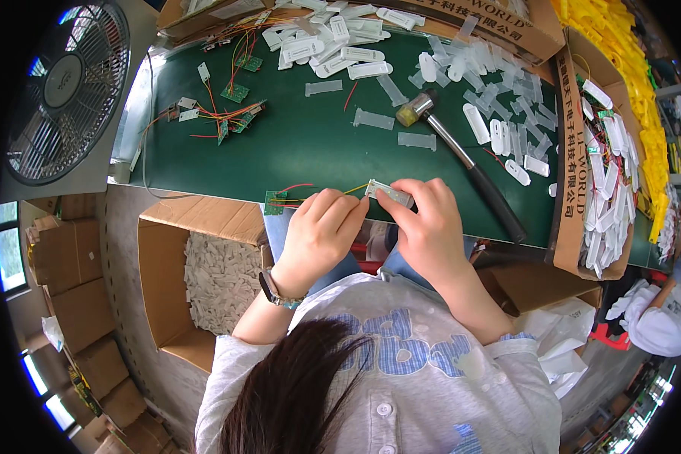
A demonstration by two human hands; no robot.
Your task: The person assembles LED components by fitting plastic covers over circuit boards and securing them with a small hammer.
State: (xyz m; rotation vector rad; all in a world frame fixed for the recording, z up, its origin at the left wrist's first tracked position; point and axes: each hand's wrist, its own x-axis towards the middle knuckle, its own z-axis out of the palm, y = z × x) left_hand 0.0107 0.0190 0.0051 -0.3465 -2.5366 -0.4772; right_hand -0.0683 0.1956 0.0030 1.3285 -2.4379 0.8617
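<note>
At the table's near edge my right hand (430, 219) pinches a small pale LED board (386, 189) between thumb and fingers. My left hand (324, 231) is closed, its fingertips close to the board's left end, around thin wires. To its left, a green circuit board (274, 202) hangs out at the table edge, with red, yellow and dark wires running toward the hand. A yellow wire (356, 188) reaches the pale board. The fingers hide most of the wires between the two boards. Beyond my right hand lies a hammer (461, 155) with a black handle and an amber face.
Wired green boards (234, 93) lie at the table's left. White plastic housings (325, 49) and clear sleeves (374, 119) cover the back and right. A carton of wired parts (609, 189) stands right, a fan (64, 83) left. Below is a carton of pale pieces (163, 280).
</note>
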